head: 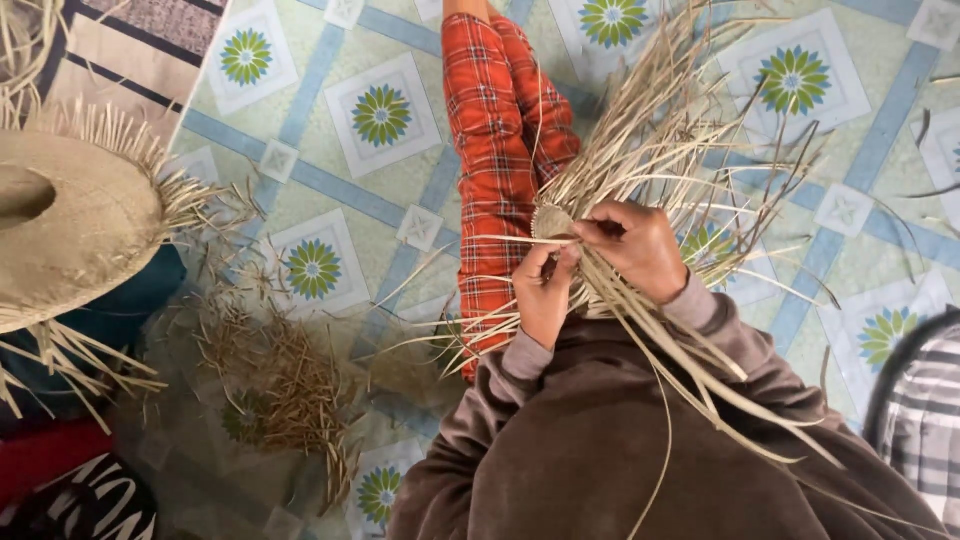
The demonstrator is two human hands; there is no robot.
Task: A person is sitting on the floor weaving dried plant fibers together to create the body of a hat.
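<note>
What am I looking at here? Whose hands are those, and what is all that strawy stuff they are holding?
The one picture comes from a camera on a person's head, looking down. The left hand and right hand pinch a small round woven straw disc, with long pale straw strands fanning out from it. Below is a leg in red checked trousers, stretched over a floor of tiles with green flowers. At the left lies a wide woven straw hat with an unfinished fringed edge, beside a pile of short straw trimmings.
</note>
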